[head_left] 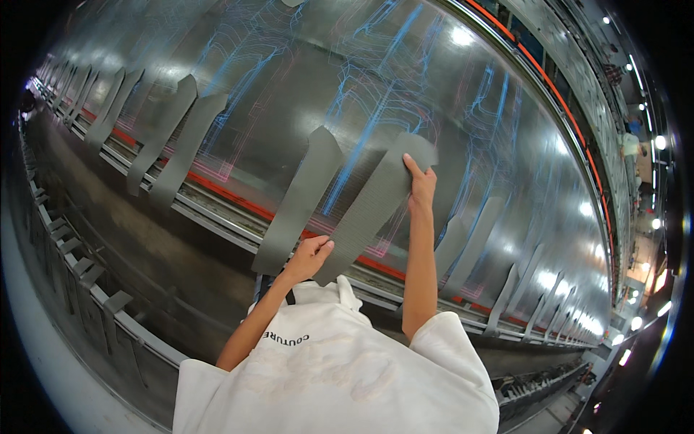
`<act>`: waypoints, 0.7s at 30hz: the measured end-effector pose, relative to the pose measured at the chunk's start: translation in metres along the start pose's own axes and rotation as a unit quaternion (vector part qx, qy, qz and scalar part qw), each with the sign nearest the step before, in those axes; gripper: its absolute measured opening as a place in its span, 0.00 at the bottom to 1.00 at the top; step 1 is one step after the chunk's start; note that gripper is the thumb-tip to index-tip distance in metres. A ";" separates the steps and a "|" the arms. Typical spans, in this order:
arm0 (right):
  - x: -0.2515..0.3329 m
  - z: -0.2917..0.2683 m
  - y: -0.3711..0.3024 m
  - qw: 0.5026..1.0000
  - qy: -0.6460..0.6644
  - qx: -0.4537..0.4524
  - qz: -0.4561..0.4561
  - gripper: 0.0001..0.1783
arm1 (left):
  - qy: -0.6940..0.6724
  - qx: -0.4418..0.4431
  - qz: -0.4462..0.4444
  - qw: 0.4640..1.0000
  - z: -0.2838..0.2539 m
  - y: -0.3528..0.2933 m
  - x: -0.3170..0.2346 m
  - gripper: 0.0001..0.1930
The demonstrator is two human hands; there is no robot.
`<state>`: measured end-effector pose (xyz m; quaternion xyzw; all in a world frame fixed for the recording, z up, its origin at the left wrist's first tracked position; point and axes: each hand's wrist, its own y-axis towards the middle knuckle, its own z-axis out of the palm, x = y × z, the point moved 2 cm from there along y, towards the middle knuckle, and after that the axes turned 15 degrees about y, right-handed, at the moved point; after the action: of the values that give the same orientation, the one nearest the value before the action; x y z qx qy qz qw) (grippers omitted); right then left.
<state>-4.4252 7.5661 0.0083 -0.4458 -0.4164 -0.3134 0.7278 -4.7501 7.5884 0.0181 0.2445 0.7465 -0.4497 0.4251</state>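
A long grey strip (374, 200) of thin sheet material, with a blurred, rounded far end, slants across the dark table in front of me. My right hand (421, 186) grips it near that far end, thumb on top and fingers underneath. At the strip's lower left edge, my left hand (311, 257) is closed with thumb and fingers pinched on it. Just left of it, a second grey strip (300, 197) with a pointed end lies on the table, its lower end hanging over the near edge.
Blue and pink lines (394, 87) of light run over the tabletop (293, 94). More grey strips (189, 148) lie along the near edge, left and right. A red band (238, 202) and metal rail follow that edge. Behind it on the left is another rail (116, 302) with hanging pieces.
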 end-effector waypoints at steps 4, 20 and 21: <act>-0.010 0.034 0.048 0.993 -0.111 0.008 -0.040 0.33 | 0.006 -0.077 -0.027 0.997 0.008 0.031 0.017 0.14; -0.064 0.056 0.101 0.944 -0.305 -0.014 -0.123 0.24 | 0.015 -0.201 -0.143 0.969 0.008 0.079 0.067 0.14; -0.066 0.056 0.102 0.943 -0.305 -0.015 -0.129 0.24 | 0.022 -0.196 -0.147 0.969 0.007 0.079 0.069 0.14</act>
<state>-4.3887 7.6638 -0.0754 -0.4735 -0.6678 -0.2599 0.5121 -4.7235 7.6192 -0.0789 0.0537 0.8568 -0.3470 0.3776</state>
